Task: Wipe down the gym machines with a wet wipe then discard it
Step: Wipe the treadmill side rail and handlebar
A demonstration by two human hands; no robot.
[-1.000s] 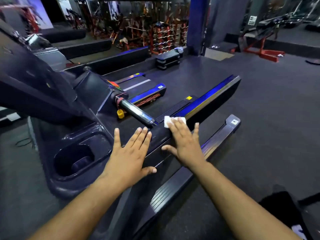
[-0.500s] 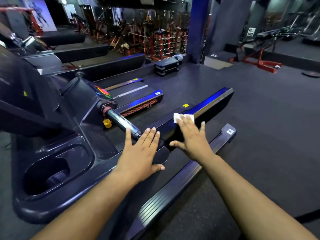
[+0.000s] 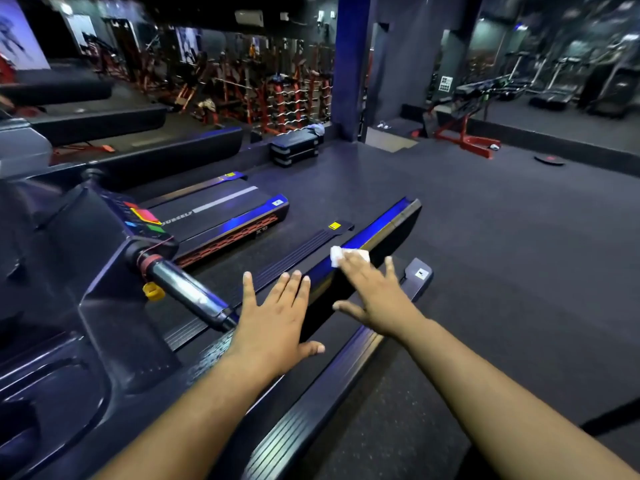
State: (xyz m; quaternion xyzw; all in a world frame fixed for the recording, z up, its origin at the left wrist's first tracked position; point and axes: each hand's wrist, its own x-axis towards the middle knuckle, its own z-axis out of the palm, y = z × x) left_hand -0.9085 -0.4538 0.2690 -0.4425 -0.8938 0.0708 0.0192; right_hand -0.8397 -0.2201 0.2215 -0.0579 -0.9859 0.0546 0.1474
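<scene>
The right hand [image 3: 375, 296] lies flat with fingers straight, pressing a white wet wipe [image 3: 346, 255] onto the treadmill's side rail [image 3: 377, 225]; the wipe shows just past the fingertips. The left hand [image 3: 277, 317] rests open, fingers spread, on the same rail nearer the person, holding nothing. Left of it runs a chrome handlebar [image 3: 188, 294] with a yellow clip [image 3: 153, 291]. Another treadmill [image 3: 221, 213] stands beyond on the dark floor [image 3: 502, 254].

Both hands flat on the treadmill arm [image 3: 377, 225] — right hand [image 3: 375, 292] pressing a white wipe [image 3: 335, 255].
</scene>
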